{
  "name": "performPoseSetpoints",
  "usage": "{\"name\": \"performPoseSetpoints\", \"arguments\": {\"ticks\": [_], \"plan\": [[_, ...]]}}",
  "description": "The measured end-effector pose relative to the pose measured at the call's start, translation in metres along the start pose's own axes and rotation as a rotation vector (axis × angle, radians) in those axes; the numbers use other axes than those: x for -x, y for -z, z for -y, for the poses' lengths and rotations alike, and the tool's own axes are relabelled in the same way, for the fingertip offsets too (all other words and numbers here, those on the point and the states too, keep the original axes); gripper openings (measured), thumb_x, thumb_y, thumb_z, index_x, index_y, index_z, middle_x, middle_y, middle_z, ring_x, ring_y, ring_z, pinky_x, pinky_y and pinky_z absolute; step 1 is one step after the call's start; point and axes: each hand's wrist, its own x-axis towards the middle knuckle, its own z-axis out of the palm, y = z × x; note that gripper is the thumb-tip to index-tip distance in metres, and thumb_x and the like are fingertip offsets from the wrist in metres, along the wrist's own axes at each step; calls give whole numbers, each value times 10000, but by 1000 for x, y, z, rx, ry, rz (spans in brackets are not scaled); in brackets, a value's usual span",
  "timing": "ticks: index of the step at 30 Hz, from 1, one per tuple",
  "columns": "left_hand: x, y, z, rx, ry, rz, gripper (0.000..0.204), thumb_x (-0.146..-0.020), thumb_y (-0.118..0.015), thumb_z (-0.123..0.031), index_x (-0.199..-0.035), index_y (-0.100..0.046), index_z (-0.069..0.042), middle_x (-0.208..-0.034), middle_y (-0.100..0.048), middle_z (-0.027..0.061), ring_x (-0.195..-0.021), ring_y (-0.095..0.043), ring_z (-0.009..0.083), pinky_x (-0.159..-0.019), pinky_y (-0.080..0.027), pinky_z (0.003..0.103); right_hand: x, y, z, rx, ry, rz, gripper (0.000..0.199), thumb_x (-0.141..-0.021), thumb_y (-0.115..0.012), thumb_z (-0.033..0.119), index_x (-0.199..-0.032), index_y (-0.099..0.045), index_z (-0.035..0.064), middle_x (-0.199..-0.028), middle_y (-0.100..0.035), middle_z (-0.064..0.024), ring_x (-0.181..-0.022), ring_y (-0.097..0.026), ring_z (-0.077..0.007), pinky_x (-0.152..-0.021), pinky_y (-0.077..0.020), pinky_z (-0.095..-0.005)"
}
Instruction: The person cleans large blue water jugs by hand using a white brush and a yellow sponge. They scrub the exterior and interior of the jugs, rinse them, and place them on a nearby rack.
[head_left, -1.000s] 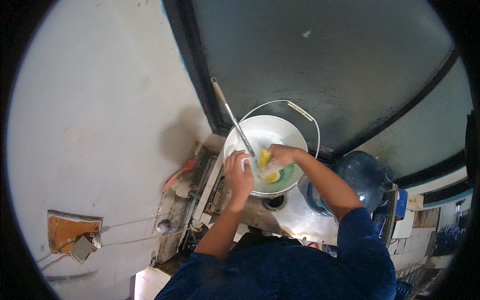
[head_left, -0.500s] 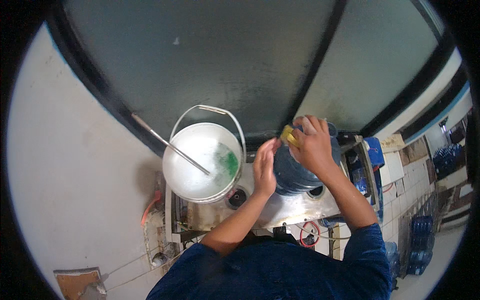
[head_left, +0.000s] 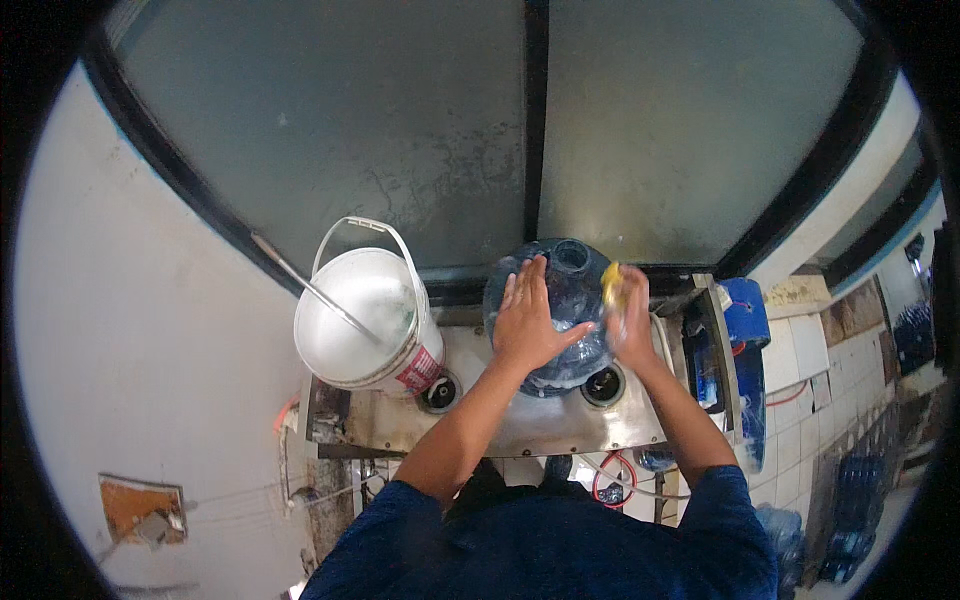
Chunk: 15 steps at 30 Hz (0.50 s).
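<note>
A large blue water jug (head_left: 572,290) stands upright on the metal counter (head_left: 500,425), its open mouth toward the far side. Across its left shoulder lies my left hand (head_left: 530,318), palm down with the fingers spread and the thumb pointing right. On the jug's right side my right hand (head_left: 630,318) presses a yellow sponge (head_left: 610,283), with the fingers closed round it. Left of the jug stands a white bucket (head_left: 350,360) with its handle raised. A metal rod (head_left: 310,285) leans in the bucket among white suds.
Two round holes show in the counter, one (head_left: 603,386) right of the jug's base. A frosted glass panel (head_left: 400,130) rises behind. Blue containers (head_left: 742,315) stand at the right, with more jugs (head_left: 850,510) on the floor. A red hose (head_left: 615,478) hangs in front.
My left hand has come down onto the jug, and the sponge has moved from the jug's top to its right side. The view has shifted, so the bucket and jug appear further left.
</note>
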Motion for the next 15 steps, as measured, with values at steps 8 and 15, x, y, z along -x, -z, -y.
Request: {"name": "performPoseSetpoints", "arguments": {"ticks": [8,15], "plan": [[5,-6,3,-88,243,-65,1045,-888,-640,-688,-1498,-379,119,-1583,-373,318,-1501,-329,442,-1243,-240,509,-31,-21,38,-174,-221,68,610,-903,-580,156,-1480,-462,-2,-1513,-456,-303,-1366,-483,-481,-1139,-392,-494],[-3,-27,-1,-115,130,-174,839,-908,-693,-569,-1435,-473,45,-1493,-487,265,-1419,-439,412,-1170,-344,496,-48,-16,-31,63,-199,146,510,-924,-596,283,-1363,-579,25,-1322,-614,-291,-1206,-601,-466,-1024,-475,-498]]}}
